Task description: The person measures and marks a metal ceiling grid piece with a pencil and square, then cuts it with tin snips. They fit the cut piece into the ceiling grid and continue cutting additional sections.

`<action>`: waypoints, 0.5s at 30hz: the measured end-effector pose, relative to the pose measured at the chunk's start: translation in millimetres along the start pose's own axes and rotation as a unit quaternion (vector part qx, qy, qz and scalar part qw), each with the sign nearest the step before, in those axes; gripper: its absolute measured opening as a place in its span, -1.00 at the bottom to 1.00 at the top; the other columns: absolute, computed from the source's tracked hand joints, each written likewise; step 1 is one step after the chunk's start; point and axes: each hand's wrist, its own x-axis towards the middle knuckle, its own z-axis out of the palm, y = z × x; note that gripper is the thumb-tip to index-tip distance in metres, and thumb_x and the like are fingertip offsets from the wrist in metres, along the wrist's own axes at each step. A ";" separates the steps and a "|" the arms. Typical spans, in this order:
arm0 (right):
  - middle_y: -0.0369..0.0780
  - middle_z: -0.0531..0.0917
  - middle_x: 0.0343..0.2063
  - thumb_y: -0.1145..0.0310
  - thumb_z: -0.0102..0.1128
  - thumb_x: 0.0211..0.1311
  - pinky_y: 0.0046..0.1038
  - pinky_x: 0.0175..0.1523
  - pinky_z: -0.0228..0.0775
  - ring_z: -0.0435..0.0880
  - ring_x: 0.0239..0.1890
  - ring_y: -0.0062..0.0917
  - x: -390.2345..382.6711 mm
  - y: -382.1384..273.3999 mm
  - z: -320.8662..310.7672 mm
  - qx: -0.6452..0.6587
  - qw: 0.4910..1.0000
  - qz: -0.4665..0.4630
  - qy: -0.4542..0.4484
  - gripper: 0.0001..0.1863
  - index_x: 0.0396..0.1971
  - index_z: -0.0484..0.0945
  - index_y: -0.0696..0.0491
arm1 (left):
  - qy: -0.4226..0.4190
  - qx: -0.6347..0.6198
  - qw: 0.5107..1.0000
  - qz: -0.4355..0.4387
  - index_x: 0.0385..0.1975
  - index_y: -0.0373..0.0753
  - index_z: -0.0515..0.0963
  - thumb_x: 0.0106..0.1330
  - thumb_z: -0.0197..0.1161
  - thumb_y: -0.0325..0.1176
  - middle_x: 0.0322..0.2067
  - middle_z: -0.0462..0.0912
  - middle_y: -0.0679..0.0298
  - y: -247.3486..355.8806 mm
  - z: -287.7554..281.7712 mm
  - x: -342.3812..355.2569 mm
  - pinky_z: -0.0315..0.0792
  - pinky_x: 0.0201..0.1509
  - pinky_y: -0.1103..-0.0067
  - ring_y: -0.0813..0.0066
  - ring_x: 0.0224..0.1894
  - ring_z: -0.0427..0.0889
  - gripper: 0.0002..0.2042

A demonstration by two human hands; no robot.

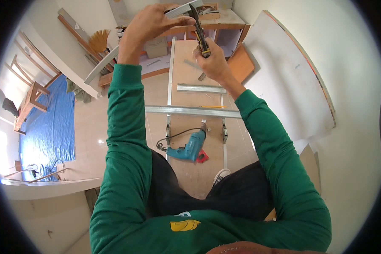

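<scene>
Dark snips (pixel 200 34) at grey metal strip (pixel 180 10)

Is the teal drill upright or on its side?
On its side: seen from above, the drill shows its body and handle in profile.

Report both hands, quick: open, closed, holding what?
Left hand: holding a grey metal strip, thumb extended toward the cutting tool.
Right hand: closed around the black-and-yellow handles of the cutting tool.
</scene>
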 end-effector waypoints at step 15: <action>-0.04 0.58 -0.55 0.34 0.29 0.38 -0.16 -0.27 0.43 0.61 -0.47 -0.14 38.1 1.4 -20.2 0.024 0.988 0.045 0.144 -0.78 -0.24 0.53 0.20 | 0.061 -0.285 0.938 -0.185 0.20 -0.50 0.53 0.29 0.23 0.57 -0.02 0.65 -0.08 66.5 0.5 7.0 0.57 0.18 0.17 -0.05 -0.02 0.69 0.02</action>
